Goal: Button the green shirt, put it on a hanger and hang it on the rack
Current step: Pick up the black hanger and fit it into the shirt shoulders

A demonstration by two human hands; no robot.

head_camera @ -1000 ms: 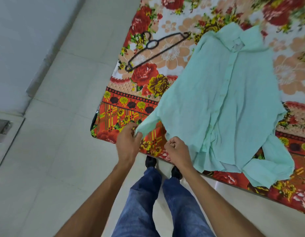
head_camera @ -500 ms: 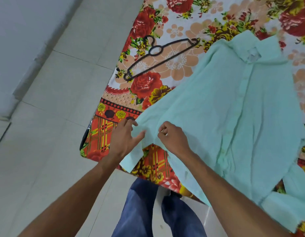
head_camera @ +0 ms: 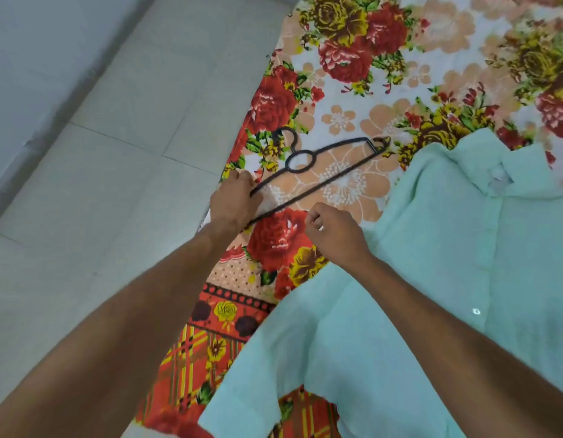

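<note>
Beneath both forearms, a floral sheet (head_camera: 353,90) covers the surface, with tiled floor (head_camera: 116,184) just left of the left hand. The shirt (head_camera: 438,235) lies flat to the right of the right hand. Its collar is beyond that hand, and its hem runs back under the right forearm and past the sheet's near edge. The hanger (head_camera: 321,184) lies flat between the two hands and beyond them, hook pointing away.

The left hand (head_camera: 236,200) has closed over the hanger's near end, and both bars vanish under it. The right hand (head_camera: 334,238) hovers with fingers curled in, and nothing shows in it.

Several things could go wrong from here:

- **Swinging hanger:** Lifted by one end, the hanger will likely swing. Its hook or the notched far tip could catch the sheet or the thin shirt cloth.
- **Sliding shirt:** With the hem overhanging, a tug at the collar may drag the whole shirt toward the floor (light fabric slides easily).
- **Unfinished buttons:** The placket looks closed, and one button (head_camera: 476,311) shows white beyond the right forearm. I cannot tell whether every button is done. A gap near the collar could let a shoulder slip off the hanger.
</note>
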